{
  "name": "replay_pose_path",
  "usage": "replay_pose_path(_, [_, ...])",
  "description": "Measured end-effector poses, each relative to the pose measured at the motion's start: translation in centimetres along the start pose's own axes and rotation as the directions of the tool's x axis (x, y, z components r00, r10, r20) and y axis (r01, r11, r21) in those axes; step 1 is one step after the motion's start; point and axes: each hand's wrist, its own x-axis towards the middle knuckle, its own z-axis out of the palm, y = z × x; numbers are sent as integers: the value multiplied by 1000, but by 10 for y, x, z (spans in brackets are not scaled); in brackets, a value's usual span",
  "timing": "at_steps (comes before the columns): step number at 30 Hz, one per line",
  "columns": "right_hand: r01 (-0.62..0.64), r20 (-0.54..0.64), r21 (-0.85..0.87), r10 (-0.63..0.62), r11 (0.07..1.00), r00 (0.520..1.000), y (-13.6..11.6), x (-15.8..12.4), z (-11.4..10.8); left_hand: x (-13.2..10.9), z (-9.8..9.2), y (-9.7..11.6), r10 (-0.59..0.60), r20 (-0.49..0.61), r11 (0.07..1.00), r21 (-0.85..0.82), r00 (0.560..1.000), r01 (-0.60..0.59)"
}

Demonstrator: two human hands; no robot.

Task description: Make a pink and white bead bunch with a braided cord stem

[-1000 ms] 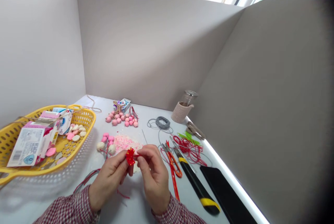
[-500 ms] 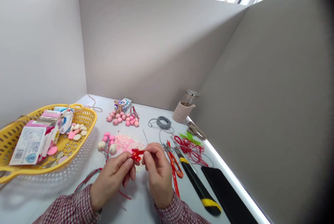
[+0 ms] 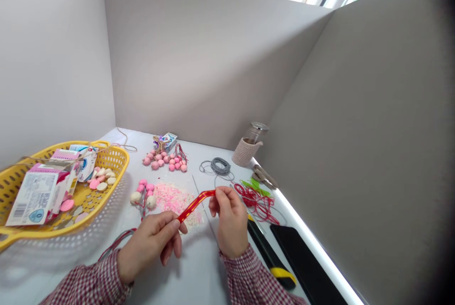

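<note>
Grey partition walls (image 3: 213,58) box in a pale worktop (image 3: 199,272), with a bright window above them. A yellow plastic basket (image 3: 119,158) sits at the far left, holding printed cardboard boxes (image 3: 37,199) and flat pink and cream discs (image 3: 101,179). Further along the worktop lie a cluster of pink balls (image 3: 163,162), a crocheted sleeve around a glass jar (image 3: 244,152), a coil of grey cord (image 3: 218,166), a tangle of red cord (image 3: 256,202), a pair of scissors (image 3: 263,177), a black-and-yellow craft knife (image 3: 270,257) and a black pad (image 3: 302,260). Nearer the hands are cream and pink balls on stems (image 3: 142,193), a scatter of pink flakes (image 3: 172,200) and a thin metal rod (image 3: 197,189). Both hands are raised above the worktop, their checked red cuffs showing. The left hand (image 3: 149,243) closes its thumb and fingers on one end of a red ribbon (image 3: 195,205) with gold markings, while the right hand (image 3: 229,222) pinches the other end. The ribbon runs taut between them, just over the edge of the pink flakes.
</note>
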Motion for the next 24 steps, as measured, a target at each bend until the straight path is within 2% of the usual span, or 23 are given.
replay_pose_path(6, [-16,-48,-10,16,1000,999,-4,7,-4,-3,-1,5,-88,86,996,31,992,86])
replay_pose_path(9, [-66,56,0,66,998,996,-5,6,-4,-7,-1,9,-85,124,996,-2,989,86])
replay_pose_path(12, [-127,180,-2,125,992,976,-5,2,-1,-8,0,10,-103,123,986,-117,987,117])
replay_pose_path(16, [-136,267,-57,147,989,953,-4,-10,5,-5,2,5,-134,112,966,-207,985,155])
replay_pose_path(24, [-259,478,-113,281,959,832,1,-28,18,4,2,-4,-110,117,958,-251,987,137])
